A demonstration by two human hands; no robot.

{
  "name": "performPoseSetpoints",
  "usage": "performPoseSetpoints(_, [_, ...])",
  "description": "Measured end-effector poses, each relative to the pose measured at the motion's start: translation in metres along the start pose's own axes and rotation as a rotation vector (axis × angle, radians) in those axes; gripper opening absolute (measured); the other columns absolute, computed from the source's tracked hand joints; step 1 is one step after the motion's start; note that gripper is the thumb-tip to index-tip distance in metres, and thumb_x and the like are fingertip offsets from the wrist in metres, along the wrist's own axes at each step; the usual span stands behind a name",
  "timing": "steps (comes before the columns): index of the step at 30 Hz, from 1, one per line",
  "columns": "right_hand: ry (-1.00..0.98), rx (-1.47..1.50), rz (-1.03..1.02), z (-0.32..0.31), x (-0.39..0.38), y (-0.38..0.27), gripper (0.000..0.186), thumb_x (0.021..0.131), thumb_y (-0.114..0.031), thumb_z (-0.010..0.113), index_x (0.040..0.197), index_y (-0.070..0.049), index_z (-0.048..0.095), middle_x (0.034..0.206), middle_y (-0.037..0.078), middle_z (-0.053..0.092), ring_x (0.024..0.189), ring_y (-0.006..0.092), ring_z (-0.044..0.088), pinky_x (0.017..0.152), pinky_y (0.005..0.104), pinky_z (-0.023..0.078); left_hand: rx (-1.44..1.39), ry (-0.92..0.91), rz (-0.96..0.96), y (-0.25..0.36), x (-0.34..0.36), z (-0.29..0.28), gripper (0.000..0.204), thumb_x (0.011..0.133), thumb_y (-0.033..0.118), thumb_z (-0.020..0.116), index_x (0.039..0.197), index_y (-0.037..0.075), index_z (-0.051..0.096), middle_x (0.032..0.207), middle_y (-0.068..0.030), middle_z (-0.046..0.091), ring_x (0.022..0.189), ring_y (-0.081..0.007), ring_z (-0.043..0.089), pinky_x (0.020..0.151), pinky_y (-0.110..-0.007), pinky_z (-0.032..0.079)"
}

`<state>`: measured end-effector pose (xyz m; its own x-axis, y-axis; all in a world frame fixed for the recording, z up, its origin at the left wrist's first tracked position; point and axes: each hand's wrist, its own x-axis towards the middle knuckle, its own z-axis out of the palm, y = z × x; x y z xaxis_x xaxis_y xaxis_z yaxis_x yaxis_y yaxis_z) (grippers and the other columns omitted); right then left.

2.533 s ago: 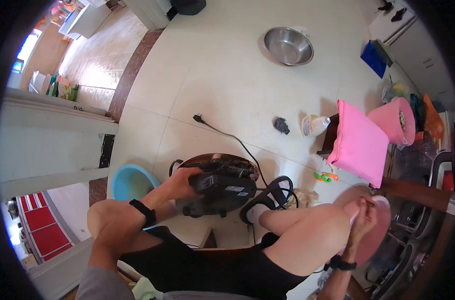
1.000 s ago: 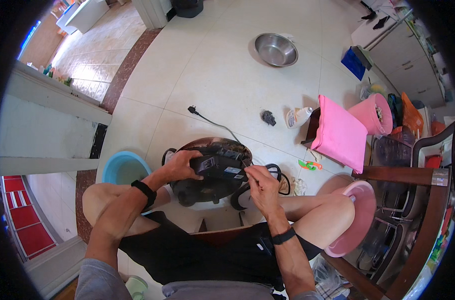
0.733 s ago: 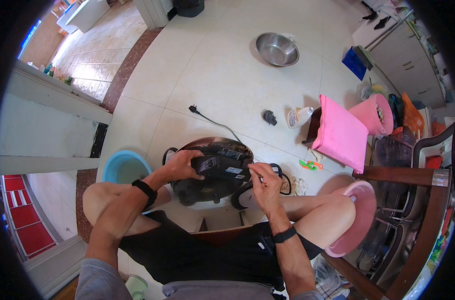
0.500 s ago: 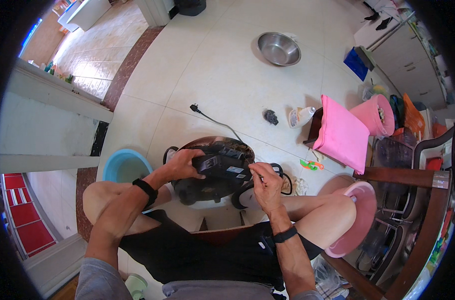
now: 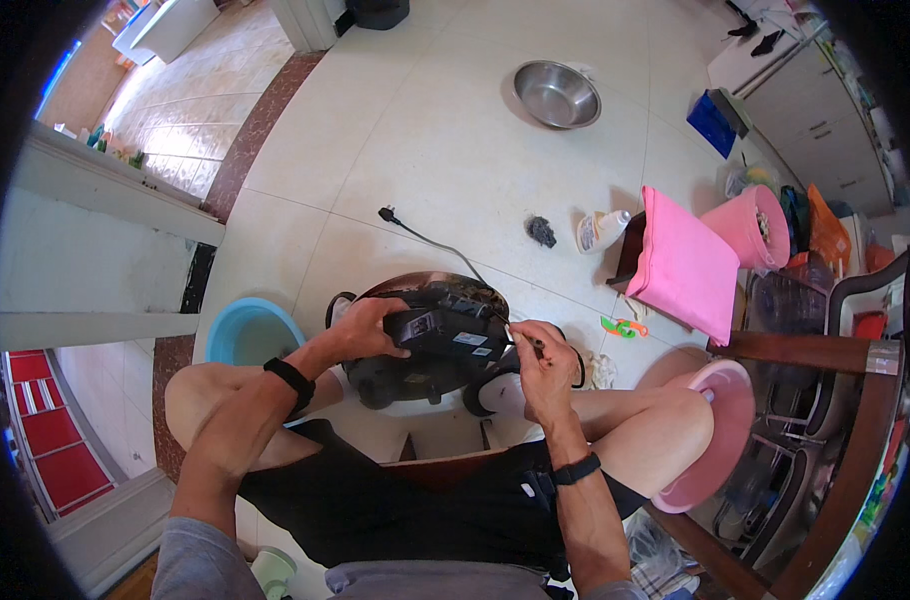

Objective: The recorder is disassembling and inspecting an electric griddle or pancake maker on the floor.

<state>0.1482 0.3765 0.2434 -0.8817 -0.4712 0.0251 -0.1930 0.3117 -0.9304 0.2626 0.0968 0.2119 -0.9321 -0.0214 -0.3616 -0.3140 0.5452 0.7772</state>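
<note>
The surface is a pale tiled floor [image 5: 445, 150], with clock positions taken from the appliance. Fingers of the left hand [image 5: 360, 330] clasp the nine o'clock end of the black corded appliance [image 5: 445, 345], which sits between the person's lower legs. The right hand [image 5: 547, 375] pinches a slim implement [image 5: 536, 346], type too small to establish, near the three o'clock edge; contact is unconfirmed. Further out: a blue basin [image 5: 215, 343] at nine, black plug [image 5: 387, 214] nearing twelve, steel basin [image 5: 558, 97] at one, white bottle [image 5: 600, 233] at two, pink cushion [image 5: 680, 265] nearing three.
</note>
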Motion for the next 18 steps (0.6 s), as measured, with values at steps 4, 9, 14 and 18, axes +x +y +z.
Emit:
performPoseSetpoints(4, [-0.006, 0.029, 0.013, 0.002, 0.000, -0.003, 0.010, 0.090, -0.001, 0.064, 0.099, 0.001, 0.070, 0.093, 0.007, 0.068, 0.077, 0.0128, 0.061, 0.069, 0.0239, 0.048, 0.002, 0.003, -0.007, -0.001, -0.001, 0.000, 0.056, 0.060, 0.022, 0.087, 0.107, 0.001, 0.065, 0.099, -0.0178, 0.067, 0.097, -0.0336, 0.064, 0.086, -0.038, 0.050])
performPoseSetpoints(9, [-0.070, -0.043, -0.032, 0.002, -0.001, -0.003, 0.016, 0.089, 0.002, 0.063, 0.103, -0.001, 0.070, 0.099, 0.011, 0.068, 0.080, 0.0170, 0.066, 0.069, 0.0252, 0.051, 0.010, -0.006, -0.026, 0.000, -0.001, 0.000, 0.056, 0.060, 0.022, 0.087, 0.107, 0.001, 0.065, 0.098, -0.0174, 0.068, 0.096, -0.0332, 0.065, 0.086, -0.038, 0.050])
performPoseSetpoints(14, [-0.159, -0.223, -0.302, 0.002, -0.002, 0.010, 0.024, 0.082, 0.009, 0.064, 0.104, -0.002, 0.069, 0.102, 0.013, 0.067, 0.086, 0.0262, 0.068, 0.074, 0.0309, 0.054, 0.030, 0.003, -0.008, 0.003, 0.001, 0.000, 0.056, 0.060, 0.022, 0.087, 0.107, 0.002, 0.065, 0.097, -0.0173, 0.069, 0.094, -0.0334, 0.065, 0.086, -0.038, 0.050])
performPoseSetpoints(18, [-0.194, -0.254, -0.337, 0.006, -0.001, 0.009, 0.030, 0.078, 0.011, 0.064, 0.104, -0.002, 0.069, 0.103, 0.015, 0.067, 0.088, 0.0317, 0.067, 0.076, 0.0332, 0.055, 0.044, -0.001, -0.023, 0.003, 0.000, -0.002, 0.056, 0.060, 0.022, 0.087, 0.107, 0.002, 0.065, 0.097, -0.0173, 0.069, 0.095, -0.0335, 0.065, 0.086, -0.038, 0.050])
